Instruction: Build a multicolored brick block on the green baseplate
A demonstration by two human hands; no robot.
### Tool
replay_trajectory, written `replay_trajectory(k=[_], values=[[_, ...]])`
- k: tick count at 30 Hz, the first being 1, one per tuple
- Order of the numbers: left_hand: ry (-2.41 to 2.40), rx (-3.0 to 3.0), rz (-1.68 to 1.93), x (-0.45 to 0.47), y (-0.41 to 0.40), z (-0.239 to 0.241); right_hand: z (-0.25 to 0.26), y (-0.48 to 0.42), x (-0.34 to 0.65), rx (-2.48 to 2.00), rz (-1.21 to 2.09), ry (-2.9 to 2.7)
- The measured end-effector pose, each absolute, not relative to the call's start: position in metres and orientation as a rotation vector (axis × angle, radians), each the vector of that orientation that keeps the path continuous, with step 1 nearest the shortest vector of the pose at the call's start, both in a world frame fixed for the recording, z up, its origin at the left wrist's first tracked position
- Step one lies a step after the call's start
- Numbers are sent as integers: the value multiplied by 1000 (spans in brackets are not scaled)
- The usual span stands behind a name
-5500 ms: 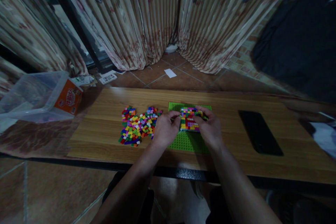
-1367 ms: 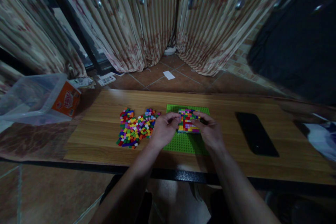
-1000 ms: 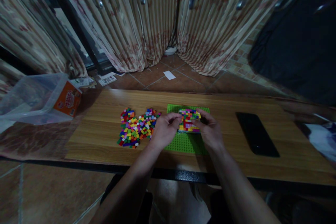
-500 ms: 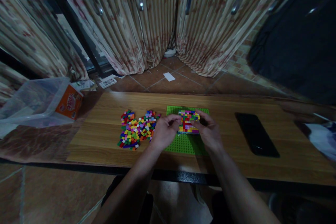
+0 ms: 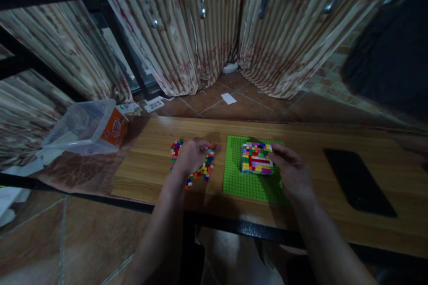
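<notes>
A block of many-coloured toy bricks (image 5: 257,159) stands on the green studded baseplate (image 5: 234,185), with red and white bricks showing on its top. At its right edge is my right hand (image 5: 296,171), thumb and fingers closed on the side of the block. My left hand (image 5: 191,156) is over the pile of loose toy bricks (image 5: 204,171) left of the baseplate and hides part of it. Its fingers are curled together at the far right of the pile; what they hold, if anything, is too small to make out.
The wooden table (image 5: 147,160) carries a black phone-like slab (image 5: 359,182) on the right. A clear plastic bin (image 5: 83,127) with an orange label stands beyond the table's left end. Patterned curtains (image 5: 214,40) hang behind, and white paper (image 5: 228,98) lies on the tiled floor.
My left hand has left the brick block and moved left over the loose pile. My right hand stays at the block's right side. The view has shifted left.
</notes>
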State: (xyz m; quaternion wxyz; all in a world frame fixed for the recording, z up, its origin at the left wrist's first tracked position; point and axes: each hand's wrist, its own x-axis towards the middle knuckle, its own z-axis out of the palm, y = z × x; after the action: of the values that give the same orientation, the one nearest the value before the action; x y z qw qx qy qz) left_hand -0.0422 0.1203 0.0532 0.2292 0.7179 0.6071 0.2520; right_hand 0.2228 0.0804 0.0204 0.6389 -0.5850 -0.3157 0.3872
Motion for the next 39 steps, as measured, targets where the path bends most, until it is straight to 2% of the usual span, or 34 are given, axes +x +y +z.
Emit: replay_trajectory(k=[14,27,35,39], values=[[1652,2160,331,-31,110,64,26,80,221,-1392,890,-718],[1965,2240,91,-10,100,67,28,82,221,-1402,907,-731],[2035,2239,99,2,94,63,30,83,220,-1367,899,-719],[1817,2162,472,1,98,65,31,84,224,-1344,799,-702]])
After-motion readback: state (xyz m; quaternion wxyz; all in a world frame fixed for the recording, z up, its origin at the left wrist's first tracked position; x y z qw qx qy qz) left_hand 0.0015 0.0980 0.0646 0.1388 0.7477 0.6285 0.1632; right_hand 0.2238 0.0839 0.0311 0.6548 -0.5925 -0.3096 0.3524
